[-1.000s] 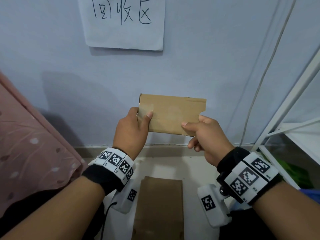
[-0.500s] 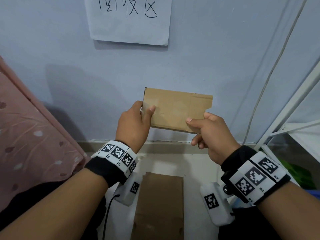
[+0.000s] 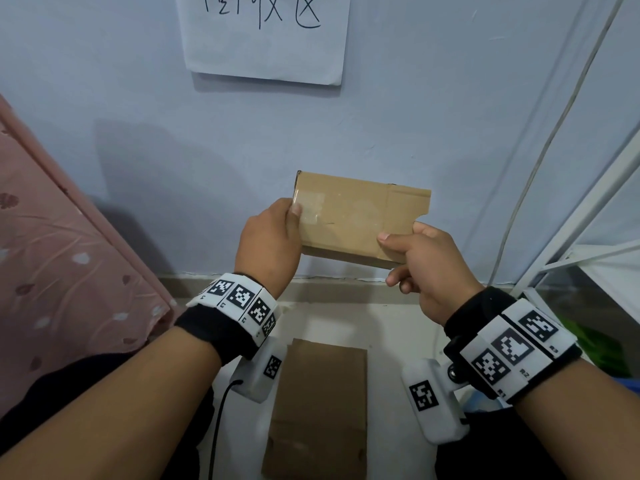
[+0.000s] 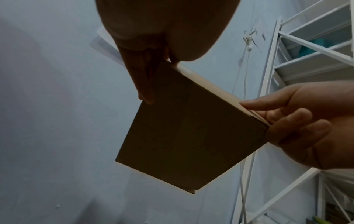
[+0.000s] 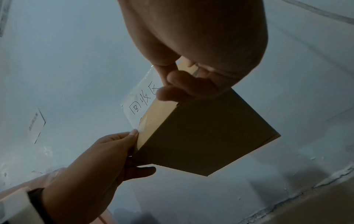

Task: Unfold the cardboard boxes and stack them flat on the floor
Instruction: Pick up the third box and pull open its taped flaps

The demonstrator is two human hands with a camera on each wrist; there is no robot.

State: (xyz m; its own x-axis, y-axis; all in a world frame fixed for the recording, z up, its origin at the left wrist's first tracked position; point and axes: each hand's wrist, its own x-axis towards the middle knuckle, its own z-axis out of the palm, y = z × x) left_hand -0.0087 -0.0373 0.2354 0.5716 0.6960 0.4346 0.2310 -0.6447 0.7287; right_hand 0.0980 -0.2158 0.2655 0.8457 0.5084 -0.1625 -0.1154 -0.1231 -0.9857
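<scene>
Flattened cardboard (image 3: 317, 410): it lies flat on the floor (image 3: 384, 327) right below your wrists, its long side running away from you toward the wall, its near end cut off by the bottom of the head view.
Your left hand (image 3: 268, 244): you grip the left end of the cardboard box (image 3: 349, 220), thumb on the taped face turned toward you, fingers (image 4: 142, 75) laid along the far side.
Your right hand (image 3: 431, 271): you pinch the box's right end, thumb on the near face by the notched flap, index finger behind it; the lower fingers (image 5: 176, 87) curl loosely under the bottom edge.
Cardboard box: you hold it in the air between both hands, above the floor and over the far end of the flat piece, still a closed shallow shape with clear tape on its left part. From the wrist views its broad underside is dark and unbroken.
Pink cloth (image 3: 52, 254): it hangs at your left, down to the floor's left edge.
White rack (image 3: 588, 220): it stands at the floor's right edge, with a white cable (image 3: 540, 150) running up the wall beside it.
Wall (image 3: 138, 116): pale blue, just behind the box.
Paper sign (image 3: 266, 36): it is stuck high on the wall above the box, handwritten in dark ink.
</scene>
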